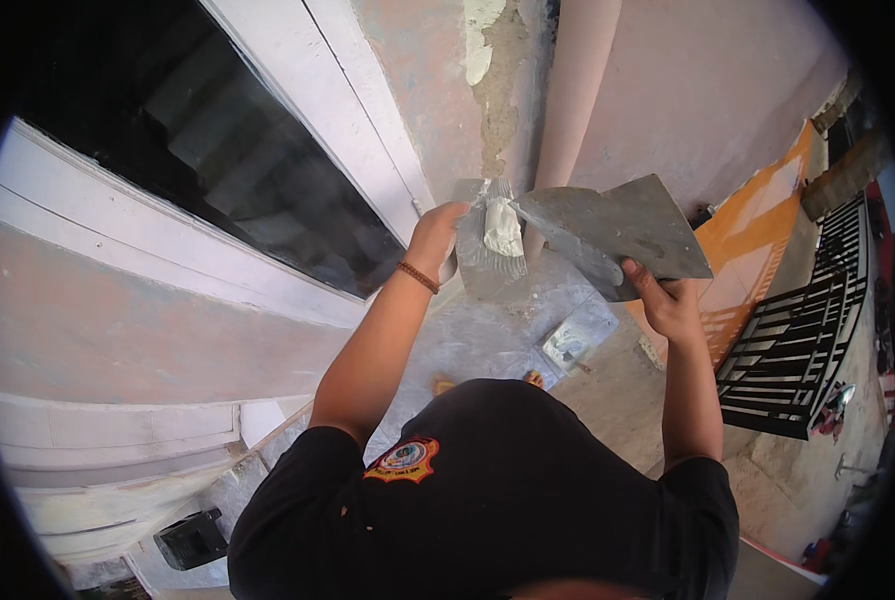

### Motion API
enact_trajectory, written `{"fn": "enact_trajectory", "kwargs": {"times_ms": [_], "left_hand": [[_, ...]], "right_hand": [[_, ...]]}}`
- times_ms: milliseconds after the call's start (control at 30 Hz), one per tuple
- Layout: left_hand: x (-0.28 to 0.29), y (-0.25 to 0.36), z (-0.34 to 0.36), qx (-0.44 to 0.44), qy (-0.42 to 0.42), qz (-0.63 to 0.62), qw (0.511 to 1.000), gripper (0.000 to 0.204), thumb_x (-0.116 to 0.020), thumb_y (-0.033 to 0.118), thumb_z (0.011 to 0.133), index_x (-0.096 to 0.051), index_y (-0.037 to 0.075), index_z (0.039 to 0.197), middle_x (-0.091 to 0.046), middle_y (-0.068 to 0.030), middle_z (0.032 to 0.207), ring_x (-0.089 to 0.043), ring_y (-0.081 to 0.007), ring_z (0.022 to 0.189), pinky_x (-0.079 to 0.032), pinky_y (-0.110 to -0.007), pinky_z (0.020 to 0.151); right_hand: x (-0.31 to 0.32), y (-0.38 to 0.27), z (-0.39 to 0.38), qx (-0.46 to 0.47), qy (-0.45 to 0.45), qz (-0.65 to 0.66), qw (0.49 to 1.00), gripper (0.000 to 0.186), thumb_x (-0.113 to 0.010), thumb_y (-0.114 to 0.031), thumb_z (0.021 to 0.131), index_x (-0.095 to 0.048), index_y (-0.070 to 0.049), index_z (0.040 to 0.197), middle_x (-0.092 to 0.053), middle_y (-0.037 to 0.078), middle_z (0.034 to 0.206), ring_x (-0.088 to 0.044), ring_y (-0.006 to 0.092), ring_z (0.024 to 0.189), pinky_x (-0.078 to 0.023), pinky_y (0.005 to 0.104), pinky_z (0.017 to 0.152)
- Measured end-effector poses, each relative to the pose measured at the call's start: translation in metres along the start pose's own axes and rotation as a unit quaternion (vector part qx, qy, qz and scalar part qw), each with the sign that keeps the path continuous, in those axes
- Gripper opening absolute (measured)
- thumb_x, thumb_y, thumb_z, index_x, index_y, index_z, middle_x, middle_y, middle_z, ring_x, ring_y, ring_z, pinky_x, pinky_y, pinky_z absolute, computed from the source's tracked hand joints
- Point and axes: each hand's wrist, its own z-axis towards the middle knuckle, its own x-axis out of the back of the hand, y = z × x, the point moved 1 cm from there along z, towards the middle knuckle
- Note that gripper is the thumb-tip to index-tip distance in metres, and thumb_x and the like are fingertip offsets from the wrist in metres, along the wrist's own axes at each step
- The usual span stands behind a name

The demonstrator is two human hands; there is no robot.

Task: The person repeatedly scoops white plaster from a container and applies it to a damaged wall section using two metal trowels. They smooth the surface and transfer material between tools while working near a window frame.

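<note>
My left hand (436, 238) grips the left side of a thin grey metal plate (480, 280). A lump of white putty (503, 230) rests on it, with ridged streaks spread around the lump. My right hand (670, 302) holds a larger, bent grey sheet (633, 225) by its lower edge, thumb on top. That sheet's left corner reaches close to the putty; whether it touches cannot be made out. Both plates are held out in front of me, before a wall strip (503, 100) with bare, rough plaster.
A pink pipe (576, 100) runs up the wall beside the strip. White-framed window (238, 160) on the left. On the floor lie a putty-smeared panel (580, 335) and, lower left, a black container (190, 540). A black railing (793, 340) stands at right.
</note>
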Motion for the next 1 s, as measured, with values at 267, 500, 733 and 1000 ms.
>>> {"fn": "enact_trajectory", "kwargs": {"times_ms": [267,500,733,1000], "left_hand": [[0.006,-0.018,0.033,0.034,-0.007,0.174,0.984,0.026,-0.056,0.019,0.094,-0.067,-0.005,0.091,-0.067,-0.0084,0.091,-0.064,-0.018,0.081,-0.049,-0.035,0.073],[0.019,-0.043,0.065,-0.051,0.021,0.518,0.853,0.03,-0.053,0.019,0.091,-0.065,-0.008,0.087,-0.065,-0.0151,0.082,-0.064,-0.0247,0.079,-0.047,-0.041,0.07],[0.04,-0.046,0.048,-0.019,0.049,0.198,0.979,0.033,-0.054,0.023,0.094,-0.067,-0.006,0.102,-0.07,-0.0146,0.103,-0.068,-0.0252,0.088,-0.053,-0.041,0.078],[0.047,-0.048,0.032,0.049,-0.163,-0.232,0.958,0.039,-0.049,0.026,0.101,-0.056,0.0,0.129,-0.065,-0.0129,0.119,-0.064,-0.0247,0.106,-0.052,-0.039,0.093]], "right_hand": [[-0.012,0.047,0.005,-0.052,-0.074,-0.06,0.994,0.028,-0.067,-0.009,0.091,-0.062,0.001,0.117,-0.066,0.008,0.109,-0.061,0.0215,0.094,-0.049,0.0341,0.085],[-0.045,0.125,-0.036,-0.34,0.079,0.317,0.882,0.036,-0.069,-0.012,0.087,-0.061,0.002,0.119,-0.067,0.012,0.112,-0.065,0.0239,0.101,-0.051,0.0373,0.092],[-0.098,0.122,-0.079,-0.439,0.074,0.508,0.737,0.045,-0.066,-0.022,0.086,-0.058,0.006,0.12,-0.067,0.019,0.112,-0.066,0.0305,0.101,-0.052,0.0426,0.094],[-0.064,0.09,-0.075,-0.319,0.14,0.557,0.754,0.049,-0.061,-0.026,0.089,-0.055,0.004,0.127,-0.064,0.019,0.123,-0.063,0.0319,0.113,-0.049,0.0443,0.101]]}}
